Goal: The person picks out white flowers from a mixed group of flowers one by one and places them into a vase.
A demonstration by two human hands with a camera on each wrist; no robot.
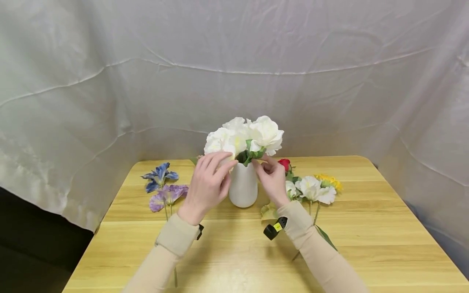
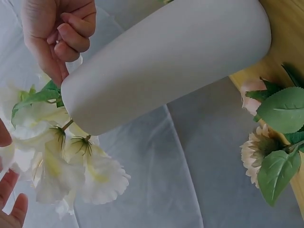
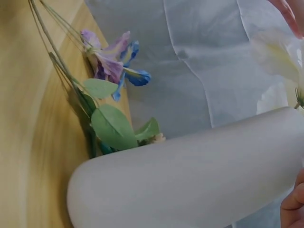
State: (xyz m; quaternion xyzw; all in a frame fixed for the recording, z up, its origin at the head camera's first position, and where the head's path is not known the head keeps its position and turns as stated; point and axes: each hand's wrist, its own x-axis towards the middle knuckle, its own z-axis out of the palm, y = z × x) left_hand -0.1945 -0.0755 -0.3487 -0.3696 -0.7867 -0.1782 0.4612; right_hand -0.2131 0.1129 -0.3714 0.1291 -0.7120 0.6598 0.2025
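A white vase [image 1: 243, 185] stands upright near the back of the table, holding several white flowers [image 1: 265, 132] with green leaves. My right hand [image 1: 272, 179] is at the right side of the vase's mouth, its thumb and forefinger pinching a white flower by the green leaves [image 2: 40, 99] below its bloom. The other fingers curl in, as the left wrist view shows. On the opposite side my left hand [image 1: 209, 183] has loosely bent, spread fingers, with the fingertips at the lower white petals [image 1: 220, 140]. In the right wrist view the vase [image 3: 190, 175] hides most of the right hand.
Left on the table lie a blue flower [image 1: 160, 176] and a purple flower [image 1: 169, 195]. To the right are a red rose [image 1: 284, 164], a white flower [image 1: 311, 188] and a yellow flower [image 1: 331, 182]. Grey cloth [image 1: 256, 93] hangs behind the table [image 1: 366, 219].
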